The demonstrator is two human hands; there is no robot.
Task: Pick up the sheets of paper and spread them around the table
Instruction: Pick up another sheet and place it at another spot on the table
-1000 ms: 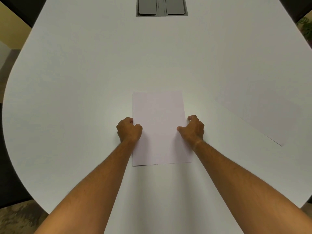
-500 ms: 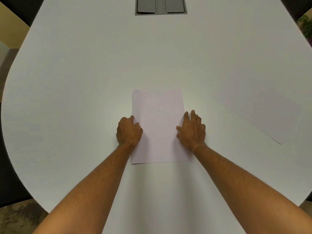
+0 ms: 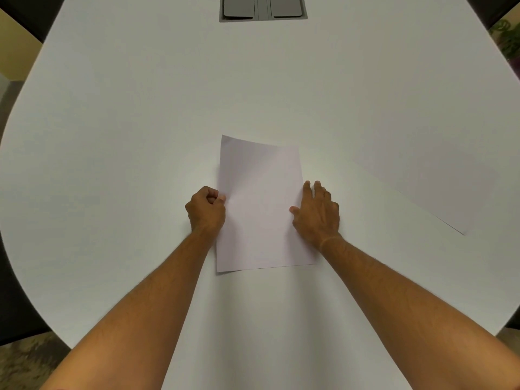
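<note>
Head view of a white bench (image 3: 140,136) with rounded corners. A sheet of paper (image 3: 261,204) lies near the middle of the near half, its long axis running near to far, with the short edges facing the person and the far side of the bench. Its far-left corner curls up off the surface, and a soft shadow falls along the left edge; the near-left corner is also slightly raised. The left hand (image 3: 206,211) is curled at the sheet's left edge, thumb and fingers pinching that edge about halfway along its length. The right hand (image 3: 318,213) lies flat with fingers straight and lightly spread, pointing away from the person, its thumb on the right margin of the sheet and the remaining fingers on the bench just beside the right edge. A second sheet (image 3: 439,187) lies flat on the right side of the bench, well apart from the first, turned so that its long axis runs diagonally from far-left to near-right. A grey recessed panel (image 3: 263,8) sits in the bench at the far edge of view.
</note>
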